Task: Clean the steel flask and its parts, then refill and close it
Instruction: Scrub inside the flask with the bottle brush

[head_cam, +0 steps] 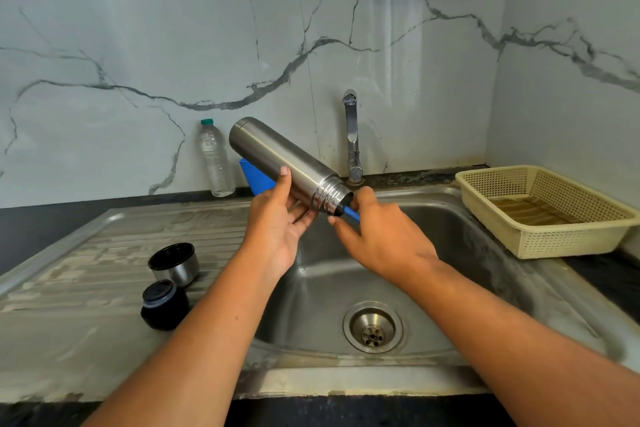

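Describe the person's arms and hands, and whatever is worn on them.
The left forearm and right forearm are bare to the frame's edge; no sleeves show. The left hand and right hand wear no gloves; no ring, watch or bracelet is visible.

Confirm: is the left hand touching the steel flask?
Touching. Head view: the left hand grips the steel flask, thumb on its side, fingers under the body near the threaded neck.
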{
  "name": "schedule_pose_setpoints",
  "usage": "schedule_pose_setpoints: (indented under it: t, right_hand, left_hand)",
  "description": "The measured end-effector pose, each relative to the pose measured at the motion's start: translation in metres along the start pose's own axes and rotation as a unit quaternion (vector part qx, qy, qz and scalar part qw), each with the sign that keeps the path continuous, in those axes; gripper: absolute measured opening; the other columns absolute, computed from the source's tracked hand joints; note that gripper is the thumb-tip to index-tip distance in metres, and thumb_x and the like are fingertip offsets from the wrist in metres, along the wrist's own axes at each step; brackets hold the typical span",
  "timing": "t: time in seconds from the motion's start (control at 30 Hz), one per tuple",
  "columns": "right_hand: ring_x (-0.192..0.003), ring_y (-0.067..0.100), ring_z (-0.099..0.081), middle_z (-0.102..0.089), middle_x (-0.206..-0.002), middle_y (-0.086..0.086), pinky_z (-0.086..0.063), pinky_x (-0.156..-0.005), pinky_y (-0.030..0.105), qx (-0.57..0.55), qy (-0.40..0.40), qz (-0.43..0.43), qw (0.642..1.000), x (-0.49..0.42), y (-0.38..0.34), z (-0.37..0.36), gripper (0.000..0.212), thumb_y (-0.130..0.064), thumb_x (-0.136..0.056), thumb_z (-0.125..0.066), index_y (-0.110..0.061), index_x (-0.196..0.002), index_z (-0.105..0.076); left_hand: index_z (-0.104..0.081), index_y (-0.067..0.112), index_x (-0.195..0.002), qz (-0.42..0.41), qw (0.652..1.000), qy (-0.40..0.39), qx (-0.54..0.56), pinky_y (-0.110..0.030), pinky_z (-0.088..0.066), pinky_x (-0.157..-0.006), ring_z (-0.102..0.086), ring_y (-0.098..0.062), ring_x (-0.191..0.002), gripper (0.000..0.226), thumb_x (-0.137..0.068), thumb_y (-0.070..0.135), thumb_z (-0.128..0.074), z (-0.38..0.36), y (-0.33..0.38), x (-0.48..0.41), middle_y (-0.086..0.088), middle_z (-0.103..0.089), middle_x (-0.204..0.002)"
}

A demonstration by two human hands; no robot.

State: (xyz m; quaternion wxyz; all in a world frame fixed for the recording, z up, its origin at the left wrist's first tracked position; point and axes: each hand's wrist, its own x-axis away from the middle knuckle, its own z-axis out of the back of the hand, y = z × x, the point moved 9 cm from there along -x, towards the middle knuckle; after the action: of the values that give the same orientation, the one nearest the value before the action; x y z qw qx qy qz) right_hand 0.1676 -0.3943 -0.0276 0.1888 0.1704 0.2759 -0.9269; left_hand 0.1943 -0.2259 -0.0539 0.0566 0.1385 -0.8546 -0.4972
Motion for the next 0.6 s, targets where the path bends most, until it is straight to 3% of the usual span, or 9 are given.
schedule_pose_setpoints:
  t: [0.17,0.27,0.4,0.47,0.6]
  right_hand:
    - [-0.073,0.026,-0.06,-0.064,-0.092,0.007,-0.05,-0.06,0.043,-0.033,-0.026,0.025,0.999,-0.001,-0.005,-0.011,0.019,-0.037,-0.105,-0.045,-0.021,-0.11,-0.036]
    - [-0.074,0.027,-0.053,-0.058,-0.096,0.002,-0.042,-0.06,0.039,0.024,-0.002,0.036,0.999,0.0,-0.011,-0.011,0.014,-0.035,-0.106,-0.043,-0.022,-0.11,-0.038]
    - [-0.087,0.033,-0.06,-0.06,-0.108,0.003,-0.041,-0.064,0.037,0.075,0.024,0.061,0.995,0.0,-0.026,-0.009,0.029,-0.042,-0.108,-0.034,-0.021,-0.114,-0.052]
    - [-0.087,0.033,-0.062,-0.064,-0.106,0.003,-0.041,-0.064,0.037,0.075,0.02,0.09,0.993,0.004,-0.034,-0.008,0.03,-0.042,-0.108,-0.031,-0.021,-0.107,-0.053]
    - [-0.082,0.032,-0.064,-0.066,-0.097,-0.001,-0.039,-0.062,0.036,0.095,0.04,0.13,0.986,0.013,-0.041,0.005,0.027,-0.044,-0.107,-0.03,-0.026,-0.092,-0.044]
  left_hand:
    - [-0.056,0.015,-0.137,0.014,0.994,-0.037,0.104,-0.05,-0.053,-0.104,-0.072,-0.028,-0.113,0.064,-0.09,0.056,-0.068,-0.005,0.009,0.004,-0.013,-0.075,-0.12]
    - [-0.059,0.017,-0.135,0.008,0.987,-0.046,0.153,-0.052,-0.053,-0.104,-0.072,-0.028,-0.113,0.073,-0.081,0.063,-0.072,-0.004,0.013,0.004,-0.01,-0.074,-0.124]
    - [-0.058,0.017,-0.145,-0.005,0.981,-0.016,0.195,-0.054,-0.049,-0.107,-0.067,-0.026,-0.121,0.092,-0.067,0.058,-0.083,0.007,0.02,-0.002,-0.007,-0.071,-0.129]
    - [-0.061,0.015,-0.141,-0.011,0.98,0.011,0.198,-0.052,-0.054,-0.101,-0.072,-0.026,-0.107,0.081,-0.072,0.052,-0.085,0.017,0.026,-0.006,-0.007,-0.075,-0.115]
    - [-0.068,0.011,-0.111,-0.029,0.974,0.025,0.222,-0.04,-0.062,-0.077,-0.075,-0.022,-0.075,0.036,-0.088,0.037,-0.075,0.028,0.04,-0.008,-0.007,-0.075,-0.085]
